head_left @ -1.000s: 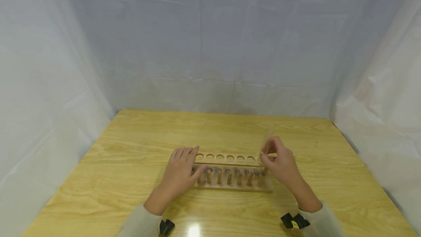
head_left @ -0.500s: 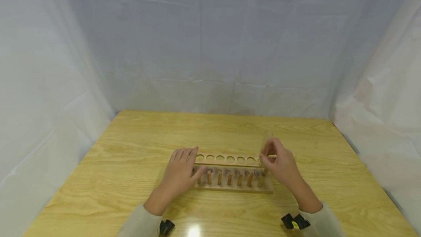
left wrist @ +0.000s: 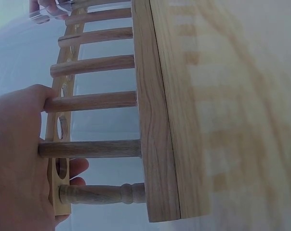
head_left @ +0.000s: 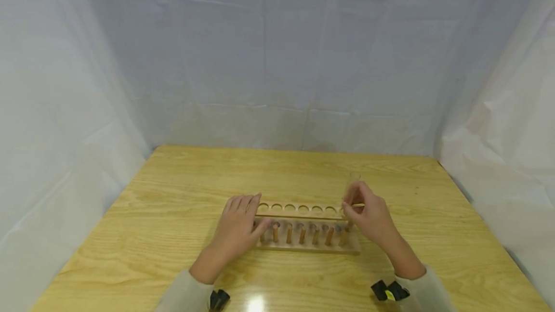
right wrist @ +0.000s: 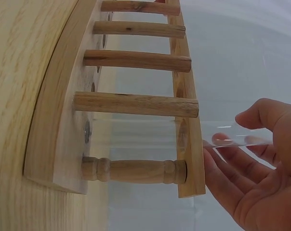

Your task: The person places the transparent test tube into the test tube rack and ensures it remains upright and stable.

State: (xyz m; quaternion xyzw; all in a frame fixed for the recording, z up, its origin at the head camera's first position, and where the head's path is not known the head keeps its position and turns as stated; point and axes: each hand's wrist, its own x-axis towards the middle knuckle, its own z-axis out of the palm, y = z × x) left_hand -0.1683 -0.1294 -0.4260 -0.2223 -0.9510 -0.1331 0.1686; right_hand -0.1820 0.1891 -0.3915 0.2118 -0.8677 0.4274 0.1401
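Observation:
A wooden test-tube rack [head_left: 299, 209] with a row of round holes and pegs stands mid-table. My left hand [head_left: 237, 227] grips its left end, fingers over the top bar and thumb under it; the left wrist view shows the left hand [left wrist: 15, 163] against the rack [left wrist: 157, 120]. My right hand [head_left: 369, 213] pinches a clear glass test tube [head_left: 354, 178] that stands in the rightmost hole. In the right wrist view the test tube [right wrist: 145, 132] passes through the rack [right wrist: 54, 120] down to the base board, with the right hand [right wrist: 261, 183] holding its upper part.
The wooden table [head_left: 173, 191] is walled by white sheeting [head_left: 277, 61] at the back and both sides. The rack's other holes hold nothing. Dark wrist straps [head_left: 388, 291] show at the near edge.
The test tube has sunk a little lower into the rightmost hole, and my right hand has come down with it. The left hand and the rack have not moved.

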